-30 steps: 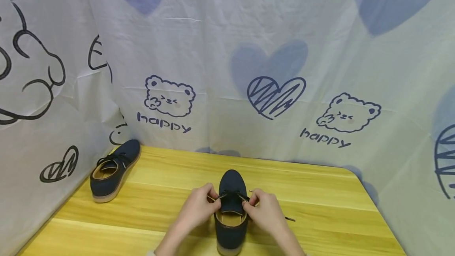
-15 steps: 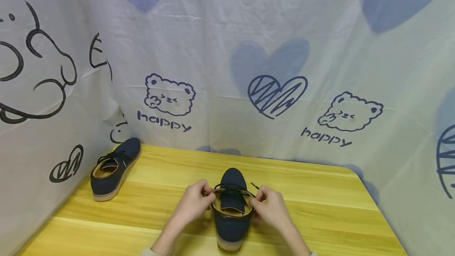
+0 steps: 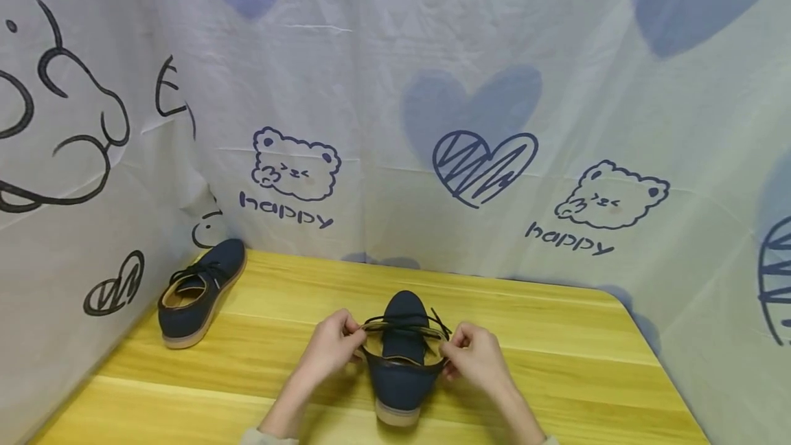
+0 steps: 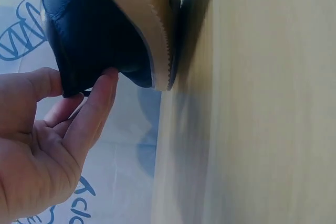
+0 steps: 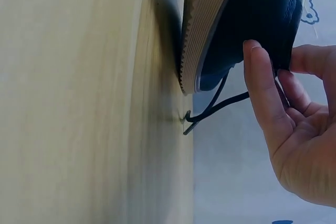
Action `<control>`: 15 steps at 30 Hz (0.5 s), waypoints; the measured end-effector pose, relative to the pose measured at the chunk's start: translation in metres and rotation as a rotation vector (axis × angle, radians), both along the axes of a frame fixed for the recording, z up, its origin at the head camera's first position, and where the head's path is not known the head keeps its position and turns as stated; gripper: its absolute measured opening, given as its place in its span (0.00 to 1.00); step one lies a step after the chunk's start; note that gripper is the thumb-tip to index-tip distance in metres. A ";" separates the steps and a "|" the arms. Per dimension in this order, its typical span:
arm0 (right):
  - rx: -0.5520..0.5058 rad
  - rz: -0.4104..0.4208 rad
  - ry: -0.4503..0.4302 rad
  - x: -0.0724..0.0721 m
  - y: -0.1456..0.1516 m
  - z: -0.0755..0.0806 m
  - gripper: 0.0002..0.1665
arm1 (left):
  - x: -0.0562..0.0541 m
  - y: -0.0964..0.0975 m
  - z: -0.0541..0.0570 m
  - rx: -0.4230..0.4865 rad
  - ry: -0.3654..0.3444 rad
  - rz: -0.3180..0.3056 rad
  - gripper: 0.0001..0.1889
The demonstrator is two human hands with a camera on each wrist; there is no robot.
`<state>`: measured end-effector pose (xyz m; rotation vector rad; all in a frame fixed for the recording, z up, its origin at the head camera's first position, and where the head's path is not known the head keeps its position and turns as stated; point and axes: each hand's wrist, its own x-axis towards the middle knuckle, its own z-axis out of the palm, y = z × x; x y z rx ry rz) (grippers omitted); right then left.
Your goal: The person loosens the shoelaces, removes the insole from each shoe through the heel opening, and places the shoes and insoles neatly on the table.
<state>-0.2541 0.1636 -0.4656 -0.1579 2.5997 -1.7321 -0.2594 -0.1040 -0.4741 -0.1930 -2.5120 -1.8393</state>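
Note:
A dark navy lace-up shoe (image 3: 404, 386) stands on the table, toe pointing away, its opening spread wide with the tan lining showing. My left hand (image 3: 334, 343) pinches the left side flap of the opening between thumb and fingers. On the opposite side, my right hand (image 3: 477, 356) grips the right flap the same way. Both wrist views show fingertips against the navy upper (image 4: 94, 30) above its pale ridged sole (image 5: 205, 30). Dark laces (image 3: 402, 318) cross loosely over the tongue, and loose lace ends (image 5: 215, 107) hang past the right side.
A matching navy shoe (image 3: 200, 294), its laces tied, stands at the table's left edge against the curtain. The yellow wood-grain table (image 3: 556, 376) is bordered at the back and sides by a white printed curtain (image 3: 395, 225).
Both hands have moved apart from the laces near the tongue to the side flaps, pulling the opening wider. The laces over the tongue now sit looser.

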 end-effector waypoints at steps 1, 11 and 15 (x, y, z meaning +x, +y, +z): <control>0.017 0.001 0.010 0.000 0.000 0.000 0.12 | 0.000 0.001 0.001 -0.009 0.002 -0.004 0.05; 0.262 0.022 0.173 0.007 -0.013 -0.003 0.12 | 0.007 0.010 0.006 -0.199 0.043 -0.004 0.06; 0.368 0.023 0.234 0.010 -0.020 -0.003 0.15 | 0.009 0.014 0.008 -0.234 0.049 -0.028 0.07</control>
